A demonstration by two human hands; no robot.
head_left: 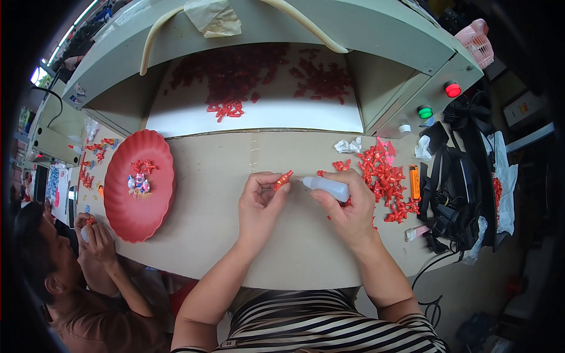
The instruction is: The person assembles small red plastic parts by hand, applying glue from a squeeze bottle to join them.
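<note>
Between the fingertips of my left hand [262,197] is a small red plastic figure part [283,180] with gold marks. My right hand [353,215] grips a translucent squeeze bottle [331,187], and its thin nozzle points left at the red part, very close to it. Whether the tip touches cannot be made out. A heap of similar red parts [385,173] lies just beyond and right of my right hand, some partly hidden by it. To the left stands a scalloped red plate [120,197] holding a few red pieces and some white-and-blue figures [139,185].
An open-fronted cabinet [382,88] with many red parts inside spans the back. At right lie an orange stick-shaped item [415,182], crumpled tissue [348,145] and a black bag with straps [453,194]. A co-worker [65,265] sits at left, handling a small piece.
</note>
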